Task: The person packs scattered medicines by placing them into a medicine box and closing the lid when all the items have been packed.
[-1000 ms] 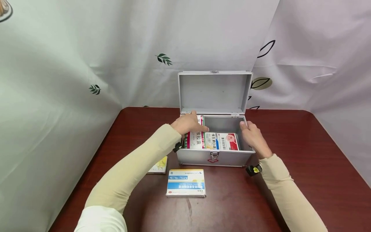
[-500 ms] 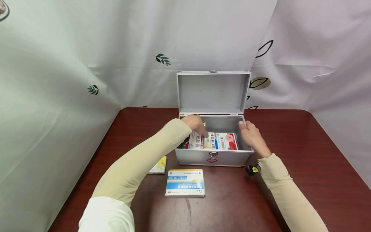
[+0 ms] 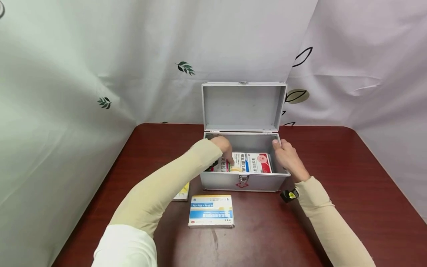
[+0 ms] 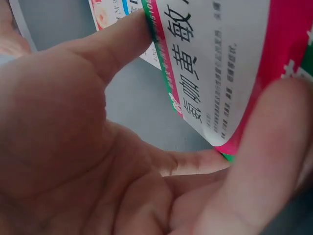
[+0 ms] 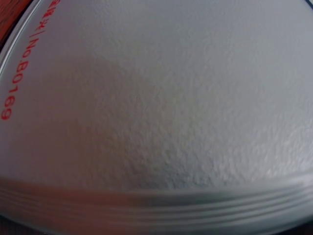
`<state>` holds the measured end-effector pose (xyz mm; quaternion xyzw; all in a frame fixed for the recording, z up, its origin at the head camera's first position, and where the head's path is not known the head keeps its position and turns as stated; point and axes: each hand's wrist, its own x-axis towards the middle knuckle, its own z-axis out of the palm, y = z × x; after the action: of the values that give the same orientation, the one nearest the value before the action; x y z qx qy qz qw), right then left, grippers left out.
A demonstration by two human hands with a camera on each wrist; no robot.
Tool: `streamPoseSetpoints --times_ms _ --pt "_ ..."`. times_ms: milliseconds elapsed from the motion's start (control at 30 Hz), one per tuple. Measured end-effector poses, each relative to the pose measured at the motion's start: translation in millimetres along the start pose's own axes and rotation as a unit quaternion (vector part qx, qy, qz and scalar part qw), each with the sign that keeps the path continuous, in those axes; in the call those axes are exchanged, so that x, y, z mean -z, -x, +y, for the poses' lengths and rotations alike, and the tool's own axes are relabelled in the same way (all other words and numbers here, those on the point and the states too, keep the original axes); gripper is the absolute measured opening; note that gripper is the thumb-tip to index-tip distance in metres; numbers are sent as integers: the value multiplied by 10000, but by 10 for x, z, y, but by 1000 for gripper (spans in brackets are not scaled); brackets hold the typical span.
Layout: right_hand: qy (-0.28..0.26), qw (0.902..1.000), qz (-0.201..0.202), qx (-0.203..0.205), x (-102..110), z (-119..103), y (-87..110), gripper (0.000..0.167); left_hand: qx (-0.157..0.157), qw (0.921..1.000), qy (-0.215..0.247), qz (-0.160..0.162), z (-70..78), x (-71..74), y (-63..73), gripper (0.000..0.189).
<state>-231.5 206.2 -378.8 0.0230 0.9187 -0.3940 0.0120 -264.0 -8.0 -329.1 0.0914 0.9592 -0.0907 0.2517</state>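
Observation:
A silver metal case [image 3: 221, 181] stands on the table with its lid [image 3: 240, 107] raised. My left hand [image 3: 223, 146] reaches down into its left side and holds a white medicine box [image 4: 215, 73] with pink and green edges. In the left wrist view the thumb presses one edge of that box and the fingers lie along the opposite side. My right hand [image 3: 288, 157] grips the case's right rim, thumb on the inside. Beside the held box lie a white and blue medicine box [image 3: 239, 161] and a white and red medicine box [image 3: 261, 163].
A blue and white medicine box [image 3: 211, 211] lies on the dark red table [image 3: 267, 230] in front of the case. To its left, a yellow and white box [image 3: 181, 193] is partly hidden by my left sleeve. A pale curtain [image 3: 150, 74] hangs behind the table.
My left hand has tipped down and gone deeper into the left of the case, its fingers closing on the pink-edged medicine box. The right hand stays on the rim.

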Motion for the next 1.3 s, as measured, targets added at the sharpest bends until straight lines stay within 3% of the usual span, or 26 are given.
streamPoseSetpoints --times_ms 433,567,767,933,1033,1100,1167,1300 --pt "-34 10000 16 34 -6 36 -15 57 -146 9978 -634 85 44 -19 -30 47" --pt "-19 10000 9 19 -10 43 -18 58 -67 9986 -520 74 36 -22 -30 47" --pt "-5 10000 78 43 -4 31 -9 55 -309 9979 -572 18 18 -15 -15 44" --pt "-39 9999 48 95 -6 20 -1 56 -157 9986 -513 20 4 14 -4 43" --pt "-56 9999 69 95 -5 14 5 55 -10 9997 -245 17 -21 59 24 46" --pt "-63 9999 67 84 -5 14 10 56 -25 9999 54 -160 -57 113 55 52" --pt "-70 9999 69 60 -2 12 15 54 -150 9984 437 -311 -105 185 101 56" --pt "-83 9999 85 63 -3 12 21 53 -760 9899 1072 -528 -227 319 256 59"
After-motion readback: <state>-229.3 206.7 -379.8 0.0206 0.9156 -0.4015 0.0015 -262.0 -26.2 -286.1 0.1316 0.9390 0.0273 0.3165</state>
